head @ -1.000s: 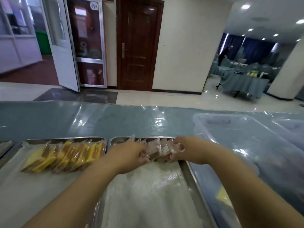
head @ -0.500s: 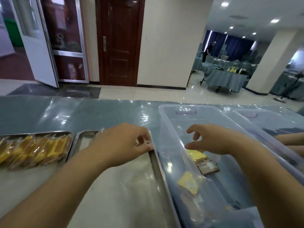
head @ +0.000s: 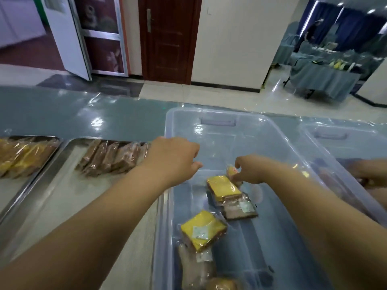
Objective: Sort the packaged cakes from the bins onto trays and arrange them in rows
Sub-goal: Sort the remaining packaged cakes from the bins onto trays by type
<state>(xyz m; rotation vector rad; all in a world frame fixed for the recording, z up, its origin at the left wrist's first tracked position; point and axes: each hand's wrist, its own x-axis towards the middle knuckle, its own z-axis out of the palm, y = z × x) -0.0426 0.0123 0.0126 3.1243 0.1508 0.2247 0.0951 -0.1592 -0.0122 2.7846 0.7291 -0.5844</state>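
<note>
1. The right hand (head: 254, 171) is down inside the clear bin (head: 211, 114). Its fingers are curled and pinch a small packaged cake (head: 231, 171) near its top, so the cake stands on end against them.
2. The left hand (head: 173, 158) hovers over the bin's left rim with its fingers loosely curled, and nothing shows in it.
3. The cakes look light and soft, being sponge slabs sealed in thin glossy film. The film is likely slippery and a hard squeeze would probably dent the crumb, so a gentle pinch across the narrow sides seems safer than pressing the broad faces.
4. Just beside the right hand, a yellow-topped cake (head: 224, 186) lies flat on a brown cake (head: 239, 211); the brown one bears a small white label.
5. A second yellow cake (head: 203, 229) and a pale wrapped cake (head: 196, 266) lie closer to the person.
6. The bin is translucent, smooth and rigid, with a moulded handle slot in its far wall. A second bin (head: 330, 133) stands to its right, and another person's hand (head: 368, 172) is over it.
7. To the left, a steel tray (head: 52, 195) carries a row of brown cakes (head: 113, 158) leaning on edge and overlapping.
8. Past it, a further tray (head: 8, 191) holds a row of yellow cakes (head: 25, 155).
9. All of it rests on a blue-grey table (head: 83, 114) under shiny clear sheeting.
</note>
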